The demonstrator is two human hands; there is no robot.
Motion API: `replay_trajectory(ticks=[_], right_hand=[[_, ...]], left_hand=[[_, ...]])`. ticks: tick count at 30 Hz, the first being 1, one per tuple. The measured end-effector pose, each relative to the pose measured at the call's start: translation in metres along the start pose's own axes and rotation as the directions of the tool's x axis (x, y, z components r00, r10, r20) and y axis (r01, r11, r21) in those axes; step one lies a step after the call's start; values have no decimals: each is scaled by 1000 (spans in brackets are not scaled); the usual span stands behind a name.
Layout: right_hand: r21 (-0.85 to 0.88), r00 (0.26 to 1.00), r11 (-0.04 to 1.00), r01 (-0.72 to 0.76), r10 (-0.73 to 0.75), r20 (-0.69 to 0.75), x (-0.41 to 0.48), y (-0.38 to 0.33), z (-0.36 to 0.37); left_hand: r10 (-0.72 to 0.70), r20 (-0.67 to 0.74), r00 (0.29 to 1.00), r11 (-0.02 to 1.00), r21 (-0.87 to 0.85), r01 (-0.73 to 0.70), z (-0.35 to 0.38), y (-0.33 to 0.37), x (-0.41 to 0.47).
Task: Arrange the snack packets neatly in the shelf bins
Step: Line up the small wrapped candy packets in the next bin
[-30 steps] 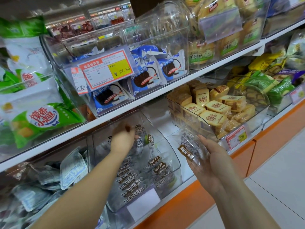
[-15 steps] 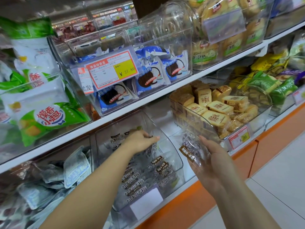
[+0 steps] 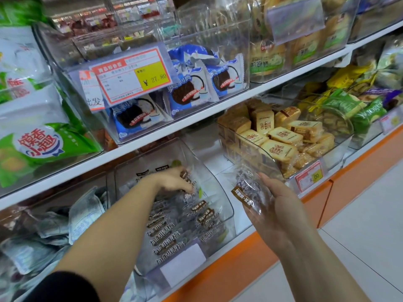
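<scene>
Head view: at lower centre the left hand is reaching into the clear shelf bin, fingers curling round a plum packet, apparently seating it on the pile, while the right hand is gripping spare plum packets alongside, likely for feeding in next.

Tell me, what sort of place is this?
Probably a shop's snack aisle. Clear bins of wrapped snacks sit on white shelves, a price tag reads ¥27.80, and the right hand holds a packet beside them, as if stocking.
</scene>
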State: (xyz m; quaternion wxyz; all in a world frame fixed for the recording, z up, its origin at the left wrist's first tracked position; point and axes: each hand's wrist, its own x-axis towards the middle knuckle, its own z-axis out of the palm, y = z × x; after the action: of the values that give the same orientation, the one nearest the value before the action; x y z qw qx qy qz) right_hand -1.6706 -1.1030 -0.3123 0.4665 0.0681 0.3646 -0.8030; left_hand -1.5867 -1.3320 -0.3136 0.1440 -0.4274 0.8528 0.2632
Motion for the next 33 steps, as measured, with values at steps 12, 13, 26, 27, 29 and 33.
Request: replay_trajectory(ticks=[12, 13, 26, 27, 29, 33], right_hand=[[-40, 1000, 999, -3, 3, -1, 3, 6, 3], [-43, 1000, 999, -5, 5, -3, 3, 6, 3], [-18, 1000, 1000, -23, 23, -7, 2, 3, 5], [-25, 1000, 999, -24, 24, -7, 2, 4, 6], [-32, 1000, 999, -21, 21, -2, 2, 5, 6], [-5, 1000, 1000, -15, 15, -8, 3, 7, 4]], left_hand=[[71, 116, 991, 991, 102, -83, 4, -3, 1], [93, 102, 990, 989, 102, -103, 6, -5, 1], [222, 84, 971, 967, 108, -231, -9, -15, -9], [250, 3, 968, 966, 64, -250, -13, -19, -12], [291, -102, 951, 957, 11, -291, -19, -29, -16], [316, -95, 944, 940, 164, -298, -9, -35, -23]])
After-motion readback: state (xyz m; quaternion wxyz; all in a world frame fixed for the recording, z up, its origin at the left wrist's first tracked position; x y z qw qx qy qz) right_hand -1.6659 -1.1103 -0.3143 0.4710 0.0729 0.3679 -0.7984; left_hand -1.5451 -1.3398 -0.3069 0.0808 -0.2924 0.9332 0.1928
